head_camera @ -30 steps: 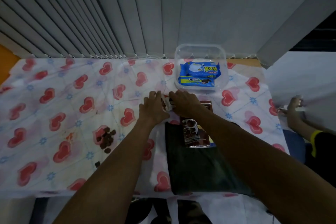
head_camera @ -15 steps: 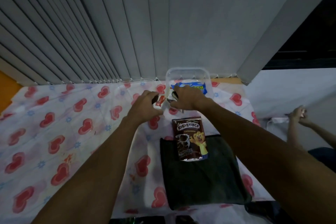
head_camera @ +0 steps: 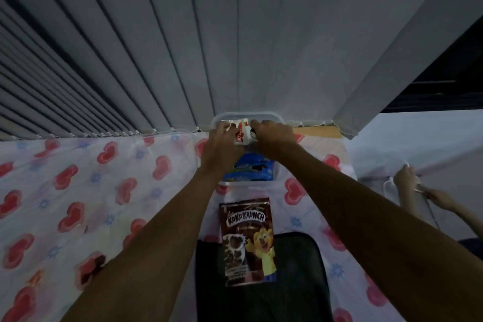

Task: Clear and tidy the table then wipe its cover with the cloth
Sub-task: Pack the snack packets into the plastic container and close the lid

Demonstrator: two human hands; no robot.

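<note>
Plainly, both hands met over the tub (head_camera: 277, 115), a clear plastic box at the far edge of the table, close against the blinds (head_camera: 156, 47). The left hand (head_camera: 222, 148) and the right hand (head_camera: 273, 136) held one small white-and-red sachet (head_camera: 241, 136) between them, above the tub's far half. The left hand's fingers were curled round its left side. The right hand's fingers were bent under and pinched its right edge (something small and dark showed at those fingertips, too blurred to name). A second white-and-red scrap (head_camera: 236, 121) showed just behind the left fingers, by the tub's far wall; whether it was held could not be told.

Inside the tub, below the wrists, lay a blue pack (head_camera: 257, 171). Just nearer than the tub, a brown cereal pack (head_camera: 247, 240) lay flat and face up between the forearms. Its far end was on the cover (head_camera: 104, 204) and its near end overlapped the cloth (head_camera: 295, 272). The cloth was dark and folded, and it lay at the table's near edge.

The cover was white with red hearts and small blue flowers. Dark crumbs (head_camera: 92, 268) sat on one heart, just left of the left forearm. Off the table to the right, another person's hands (head_camera: 405, 178) showed against a white surface.
</note>
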